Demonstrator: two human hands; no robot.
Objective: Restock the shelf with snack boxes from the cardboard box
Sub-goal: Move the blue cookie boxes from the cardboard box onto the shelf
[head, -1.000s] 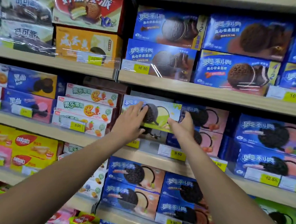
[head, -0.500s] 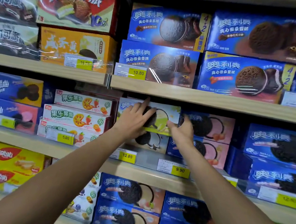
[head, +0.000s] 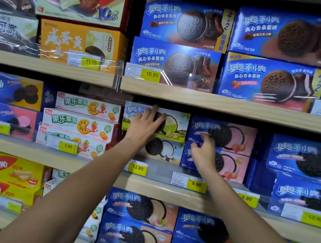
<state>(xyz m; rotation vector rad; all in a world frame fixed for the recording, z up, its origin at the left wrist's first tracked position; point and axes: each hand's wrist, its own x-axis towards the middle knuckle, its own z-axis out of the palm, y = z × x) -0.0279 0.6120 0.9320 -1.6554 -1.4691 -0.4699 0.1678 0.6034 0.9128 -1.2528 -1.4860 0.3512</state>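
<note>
Now, seating step. Right hand [head: 203, 155] loosely curled, empty, just before the pink boxes [head: 238, 140]. Left hand [head: 145, 128] flat, fingers spread, pressing the green snack box [head: 177, 126], which sits atop the coconut box [head: 164, 151] on the middle shelf [head: 157, 188]. Next probably calls for a square push back (carton source unseen).

The middle shelf [head: 25, 153] carries white fruit-biscuit boxes [head: 77, 123] stacked at left. At centre a green-fronted cookie box [head: 176, 126] sits atop a coconut one [head: 164, 151], with stacked pink cookie boxes [head: 236, 142] just right. Yellow price tags [head: 138, 167] line its near edge.
</note>
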